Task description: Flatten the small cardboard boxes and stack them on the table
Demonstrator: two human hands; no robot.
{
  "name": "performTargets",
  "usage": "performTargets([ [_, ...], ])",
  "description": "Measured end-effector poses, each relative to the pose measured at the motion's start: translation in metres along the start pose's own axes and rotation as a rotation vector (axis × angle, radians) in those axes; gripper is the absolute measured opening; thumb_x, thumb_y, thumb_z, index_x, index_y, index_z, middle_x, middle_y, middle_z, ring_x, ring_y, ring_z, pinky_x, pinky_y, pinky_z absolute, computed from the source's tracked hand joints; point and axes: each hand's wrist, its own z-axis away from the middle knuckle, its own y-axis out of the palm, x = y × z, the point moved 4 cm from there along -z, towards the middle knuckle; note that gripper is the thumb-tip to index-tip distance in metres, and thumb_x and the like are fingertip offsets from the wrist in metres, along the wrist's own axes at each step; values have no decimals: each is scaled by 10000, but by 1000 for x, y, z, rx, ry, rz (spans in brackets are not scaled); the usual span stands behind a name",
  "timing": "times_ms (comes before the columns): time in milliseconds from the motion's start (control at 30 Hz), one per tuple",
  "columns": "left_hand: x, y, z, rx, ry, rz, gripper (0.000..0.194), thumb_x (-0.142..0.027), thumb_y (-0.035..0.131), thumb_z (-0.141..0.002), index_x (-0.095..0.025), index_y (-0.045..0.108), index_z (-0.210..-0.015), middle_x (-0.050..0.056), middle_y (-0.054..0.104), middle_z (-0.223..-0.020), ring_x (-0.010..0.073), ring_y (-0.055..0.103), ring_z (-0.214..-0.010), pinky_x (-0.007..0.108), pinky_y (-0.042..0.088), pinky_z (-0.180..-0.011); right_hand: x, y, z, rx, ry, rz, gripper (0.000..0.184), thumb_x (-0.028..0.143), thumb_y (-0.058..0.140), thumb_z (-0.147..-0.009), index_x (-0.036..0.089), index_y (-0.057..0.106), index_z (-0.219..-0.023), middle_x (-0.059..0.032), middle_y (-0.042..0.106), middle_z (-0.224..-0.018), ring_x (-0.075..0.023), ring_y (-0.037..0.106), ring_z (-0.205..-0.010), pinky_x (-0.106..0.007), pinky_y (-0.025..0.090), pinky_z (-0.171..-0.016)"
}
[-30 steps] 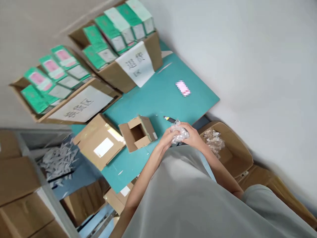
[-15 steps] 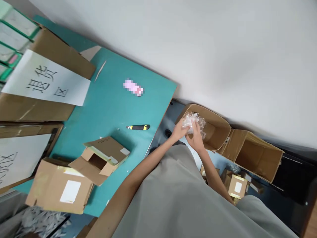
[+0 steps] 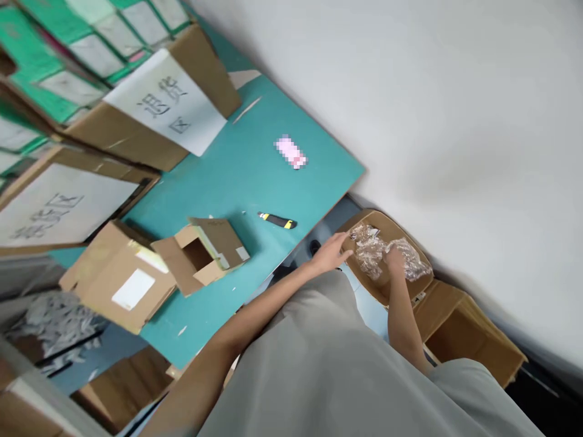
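Observation:
An open cardboard box (image 3: pixel 382 221) stands on the floor beside the table, with crumpled clear plastic wrap (image 3: pixel 368 250) inside. My left hand (image 3: pixel 331 252) is at the box's near left rim, its fingers apart and holding nothing. Reaching down into the box, my right hand (image 3: pixel 395 261) is closed on a second bunch of clear plastic wrap (image 3: pixel 412 261); its fingertips are partly hidden by the plastic.
A utility knife (image 3: pixel 277 220) and a blurred-out pink item (image 3: pixel 290 152) lie on the green table (image 3: pixel 218 182). Opened small cartons (image 3: pixel 218 243) sit at its near edge. Large labelled boxes (image 3: pixel 195 67) occupy its left side. Another open box (image 3: pixel 473 340) stands right of the floor box.
Both hands were together on the clear plastic above the box. They have parted: the right moved right and down with plastic, the left came away empty. The view has turned.

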Motion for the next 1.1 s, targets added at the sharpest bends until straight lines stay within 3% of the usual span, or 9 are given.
performTargets([
  [133,35,-117,78,-544,-136,-113,630,-444,621,-1052,-165,506,-1604,207,546,-1652,347,484,-1572,541,347,-1341,113,4,-2,139,-268,-3,524,343,659,-1048,42,679,-1476,-311,760,-1345,-363,762,-1256,-377,545,-1051],
  [233,67,-178,163,-872,-284,-226,652,-520,585,-1070,-175,488,-1615,205,523,-1663,353,448,-1587,558,327,-1350,227,10,28,237,-614,-85,589,379,688,-1044,91,628,-1554,-255,685,-1523,-349,688,-1402,-408,507,-1173],
  [300,93,-195,214,-985,-387,-252,674,-565,552,-1072,-156,497,-1605,227,535,-1639,370,464,-1571,573,344,-1337,300,18,61,351,-812,-127,594,431,676,-1061,136,616,-1573,-211,692,-1533,-327,700,-1390,-412,518,-1171],
  [367,118,-195,248,-985,-468,-246,679,-587,514,-1072,-139,519,-1582,240,559,-1610,396,459,-1573,606,356,-1322,363,28,99,464,-949,-166,617,523,672,-1063,160,631,-1561,-183,739,-1475,-305,731,-1342,-389,539,-1141],
  [500,141,-172,269,-826,-501,-242,618,-529,497,-1067,-118,575,-1522,250,592,-1569,424,413,-1603,628,357,-1310,448,50,169,580,-1065,-103,722,753,694,-977,149,762,-1368,-158,823,-1293,-300,775,-1230,-320,573,-1019],
  [600,132,-162,272,-777,-504,-303,537,-470,486,-1082,-122,621,-1470,251,655,-1453,414,532,-1491,609,359,-1298,477,62,206,535,-1087,33,690,800,714,-933,152,837,-1137,-138,854,-1090,-334,796,-1113,-305,567,-898],
  [733,123,-159,283,-674,-537,-300,473,-312,369,-1117,-135,644,-1459,214,749,-1229,370,694,-1240,568,397,-1246,487,64,232,383,-1035,155,454,545,625,-1087,152,845,-1035,-189,845,-1095,-356,788,-1141,-318,532,-892],
  [900,149,-164,303,-499,-609,-181,607,-106,424,-990,-106,557,-1582,250,692,-1423,368,727,-1207,461,542,-1029,488,52,258,215,-1024,210,409,321,425,-1164,128,785,-1173,-219,815,-1208,-338,767,-1157,-323,502,-920],
  [1100,180,-193,295,-470,-484,-157,503,-195,577,-920,-126,693,-1405,240,706,-1416,385,632,-1371,489,461,-1180,489,27,319,74,-1087,155,482,398,335,-1197,157,752,-1204,-197,822,-1142,-327,768,-1095,-327,497,-901],
])
